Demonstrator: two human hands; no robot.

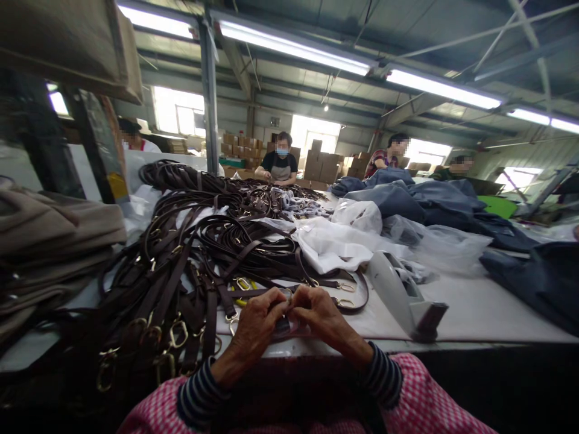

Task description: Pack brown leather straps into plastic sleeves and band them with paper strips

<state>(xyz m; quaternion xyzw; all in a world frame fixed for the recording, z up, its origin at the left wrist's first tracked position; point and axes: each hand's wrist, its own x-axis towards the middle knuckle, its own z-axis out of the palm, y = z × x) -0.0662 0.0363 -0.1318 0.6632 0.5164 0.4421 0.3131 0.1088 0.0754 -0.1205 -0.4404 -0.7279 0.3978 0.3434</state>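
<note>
My left hand (256,324) and my right hand (319,313) meet at the near edge of the white table (474,310), fingers pinched together on a dark brown strap (283,325) with a metal ring at its end. What exactly sits between the fingertips is partly hidden. A large heap of dark brown leather straps with brass buckles (190,253) lies just left of and beyond my hands.
A grey tape dispenser (402,295) stands right of my hands. White plastic bags (344,238) and blue-grey fabric (429,202) cover the table's far side. Folded tan cloth (49,235) is stacked at left. Several people work across the table, with cardboard boxes behind them.
</note>
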